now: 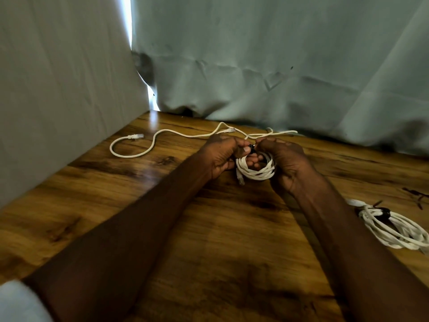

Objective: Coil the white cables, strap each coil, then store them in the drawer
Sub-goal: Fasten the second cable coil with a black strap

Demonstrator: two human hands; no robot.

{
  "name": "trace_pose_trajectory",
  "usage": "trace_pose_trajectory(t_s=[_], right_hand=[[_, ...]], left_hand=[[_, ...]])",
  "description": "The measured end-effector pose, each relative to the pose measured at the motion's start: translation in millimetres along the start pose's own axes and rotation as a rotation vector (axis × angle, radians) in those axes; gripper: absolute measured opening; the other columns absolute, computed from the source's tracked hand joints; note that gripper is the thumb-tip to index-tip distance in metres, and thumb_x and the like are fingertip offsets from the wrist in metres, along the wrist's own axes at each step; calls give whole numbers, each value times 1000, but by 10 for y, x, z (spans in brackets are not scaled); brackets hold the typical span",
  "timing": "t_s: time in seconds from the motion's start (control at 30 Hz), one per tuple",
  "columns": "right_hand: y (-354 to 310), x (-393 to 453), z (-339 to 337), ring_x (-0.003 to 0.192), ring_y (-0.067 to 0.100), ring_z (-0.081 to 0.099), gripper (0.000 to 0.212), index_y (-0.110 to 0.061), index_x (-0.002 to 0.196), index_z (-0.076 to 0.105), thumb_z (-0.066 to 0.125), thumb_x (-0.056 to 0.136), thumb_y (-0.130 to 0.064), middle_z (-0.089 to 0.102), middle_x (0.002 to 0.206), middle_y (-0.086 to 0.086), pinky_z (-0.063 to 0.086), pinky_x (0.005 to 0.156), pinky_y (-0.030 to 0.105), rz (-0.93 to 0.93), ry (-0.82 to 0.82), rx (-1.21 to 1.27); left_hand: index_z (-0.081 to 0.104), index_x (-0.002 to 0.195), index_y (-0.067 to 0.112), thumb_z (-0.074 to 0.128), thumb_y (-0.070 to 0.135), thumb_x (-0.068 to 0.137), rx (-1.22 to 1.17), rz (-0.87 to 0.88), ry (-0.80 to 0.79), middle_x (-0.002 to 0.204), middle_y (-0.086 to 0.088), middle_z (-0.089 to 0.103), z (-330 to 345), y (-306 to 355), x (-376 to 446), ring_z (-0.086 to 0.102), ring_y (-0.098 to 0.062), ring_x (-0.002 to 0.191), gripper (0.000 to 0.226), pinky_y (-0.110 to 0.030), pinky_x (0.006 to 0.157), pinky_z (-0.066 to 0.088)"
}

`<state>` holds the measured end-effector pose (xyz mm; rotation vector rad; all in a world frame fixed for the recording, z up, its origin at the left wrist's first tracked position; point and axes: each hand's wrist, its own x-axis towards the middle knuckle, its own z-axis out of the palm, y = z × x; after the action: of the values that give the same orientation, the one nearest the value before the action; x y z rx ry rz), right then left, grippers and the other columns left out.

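A small coil of white cable (256, 173) hangs between my two hands above the wooden table (209, 240). My left hand (221, 156) grips the coil's left side, and its thumb and fingers pinch a small black strap (251, 148) at the coil's top. My right hand (284, 162) grips the coil's right side and meets the strap from the other side. One plug end dangles below the coil. A loose white cable (162, 134) lies uncoiled across the far part of the table. A strapped white coil (392, 226) lies at the right edge.
Grey-green curtain cloth (255, 61) hangs along the table's far edge and down its left side. A bright gap shows between two curtain panels at the far left corner. No drawer is in view.
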<state>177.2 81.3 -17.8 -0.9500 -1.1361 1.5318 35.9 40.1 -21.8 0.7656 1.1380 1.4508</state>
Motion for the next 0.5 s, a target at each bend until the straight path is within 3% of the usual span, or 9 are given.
trace_pose_trajectory(t_s=[0.17, 0.23, 0.37, 0.43, 0.5], right_hand=[[-25, -33, -6, 57, 23, 69, 15, -2, 77, 70, 66, 89, 6, 72, 68, 13, 57, 59, 28, 13, -29, 45], [-44, -28, -25, 56, 22, 68, 16, -2, 77, 68, 64, 90, 7, 70, 66, 13, 57, 57, 27, 5, -46, 38], [-105, -61, -5, 59, 21, 68, 11, 2, 87, 71, 65, 84, 11, 70, 70, 13, 55, 55, 24, -90, -40, -74], [-102, -99, -1, 61, 9, 69, 14, -3, 91, 75, 70, 82, 7, 72, 75, 7, 53, 56, 20, -319, 15, -293], [-73, -88, -22, 74, 5, 68, 14, -14, 91, 79, 74, 79, -9, 73, 87, -3, 53, 64, 25, -666, 55, -711]], left_hand=[[70, 115, -5, 58, -14, 91, 36, 13, -14, 108, -23, 73, 10, -34, 29, 73, -29, 90, 28, -39, 82, 62], [71, 110, -4, 56, -15, 92, 41, 14, -26, 100, -22, 74, 9, -44, 34, 73, -29, 87, 26, -39, 81, 62], [67, 112, -7, 49, -15, 96, -16, -13, -81, 89, -21, 71, 37, -9, 7, 74, -22, 67, 25, -33, 63, 64], [62, 119, -9, 44, -10, 99, -67, -41, -84, 90, -22, 67, 40, 26, 22, 72, -21, 60, 26, -32, 56, 62], [62, 113, -9, 41, -9, 100, -107, -61, -61, 91, -20, 67, 20, 48, 62, 72, -20, 60, 24, -31, 61, 63]])
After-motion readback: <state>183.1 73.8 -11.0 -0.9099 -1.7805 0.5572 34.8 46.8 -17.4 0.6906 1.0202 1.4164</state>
